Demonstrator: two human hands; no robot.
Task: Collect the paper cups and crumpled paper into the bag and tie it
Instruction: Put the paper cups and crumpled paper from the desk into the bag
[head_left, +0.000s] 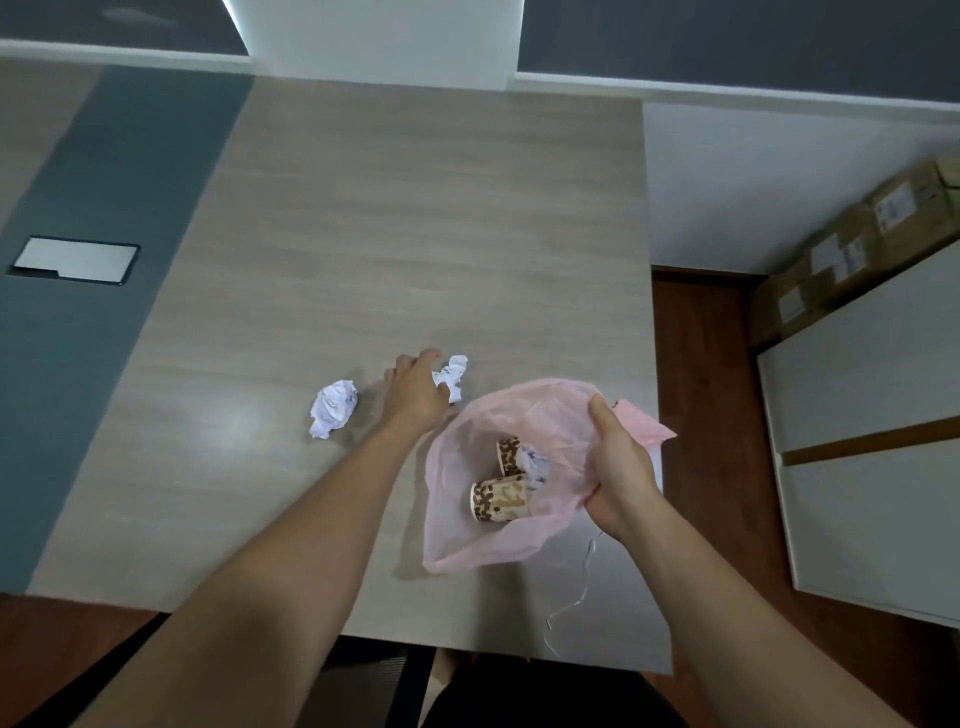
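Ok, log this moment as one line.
left hand: grips crumpled paper | right hand: holds bag open | in bag: two paper cups | on table: another paper ball

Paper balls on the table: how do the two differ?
The left paper ball lies free, untouched; the right paper ball sits under the curled fingers of the left hand. The left paper ball looks bulkier and lies farther from the pink bag; the right paper ball sits beside its rim. Both are white, crumpled, outside the bag.
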